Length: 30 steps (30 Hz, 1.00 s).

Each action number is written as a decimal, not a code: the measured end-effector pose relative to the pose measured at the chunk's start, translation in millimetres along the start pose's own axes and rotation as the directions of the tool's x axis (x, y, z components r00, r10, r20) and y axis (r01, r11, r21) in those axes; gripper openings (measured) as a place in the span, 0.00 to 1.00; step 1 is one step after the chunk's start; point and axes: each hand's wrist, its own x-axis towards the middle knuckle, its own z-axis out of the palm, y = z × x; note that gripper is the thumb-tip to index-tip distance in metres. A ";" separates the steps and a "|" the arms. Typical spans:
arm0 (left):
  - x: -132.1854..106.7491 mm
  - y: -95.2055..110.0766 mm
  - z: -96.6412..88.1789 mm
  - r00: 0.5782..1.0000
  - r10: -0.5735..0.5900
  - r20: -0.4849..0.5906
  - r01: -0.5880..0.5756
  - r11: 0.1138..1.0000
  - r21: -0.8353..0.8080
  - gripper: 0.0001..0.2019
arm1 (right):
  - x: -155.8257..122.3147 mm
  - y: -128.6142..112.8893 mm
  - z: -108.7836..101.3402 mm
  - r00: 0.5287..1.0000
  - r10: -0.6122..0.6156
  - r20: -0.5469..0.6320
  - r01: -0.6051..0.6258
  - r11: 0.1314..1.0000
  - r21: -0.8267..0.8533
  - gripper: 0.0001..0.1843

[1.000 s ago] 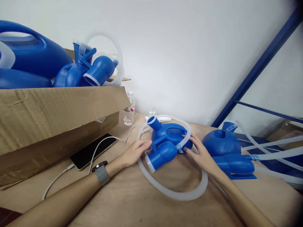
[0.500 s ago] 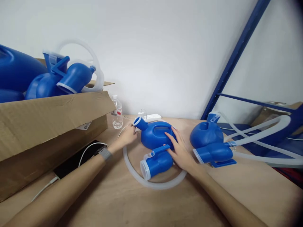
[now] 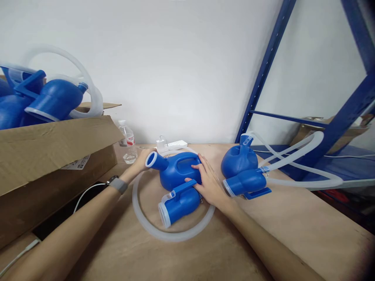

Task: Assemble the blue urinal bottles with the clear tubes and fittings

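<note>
Centrally on tabletop (image 3: 263,234): blue jug (image 3: 178,171) | right hand (image 3: 206,181) spread flat on it | left hand (image 3: 140,160) behind spout, grip unclear.

left arm: bare from the near edge of the picture to the wrist, no sleeve
left wrist: a watch (image 3: 117,184) with a grey band and a dark case at its far edge
left hand (image 3: 142,159): bare, no glove, no ring that can be made out
right arm: bare, no sleeve, nothing on the wrist
right hand (image 3: 208,184): bare, no glove, fingers slim with short nails
</note>
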 end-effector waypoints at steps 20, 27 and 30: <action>-43.1 82.0 -31.5 0.892 -0.336 -0.303 0.072 0.766 -0.639 0.23 | 6.2 9.1 4.3 0.999 -0.013 -0.043 0.009 0.995 -0.103 0.33; -69.1 81.8 -45.1 0.990 -0.102 -0.102 0.070 0.956 -0.285 0.27 | 7.4 8.1 0.0 1.000 -0.006 -0.028 0.004 0.998 -0.059 0.33; -71.0 82.9 -50.7 0.996 -0.037 -0.084 0.028 0.994 -0.104 0.24 | 6.2 8.4 -0.1 0.999 -0.030 -0.034 0.029 0.999 -0.028 0.32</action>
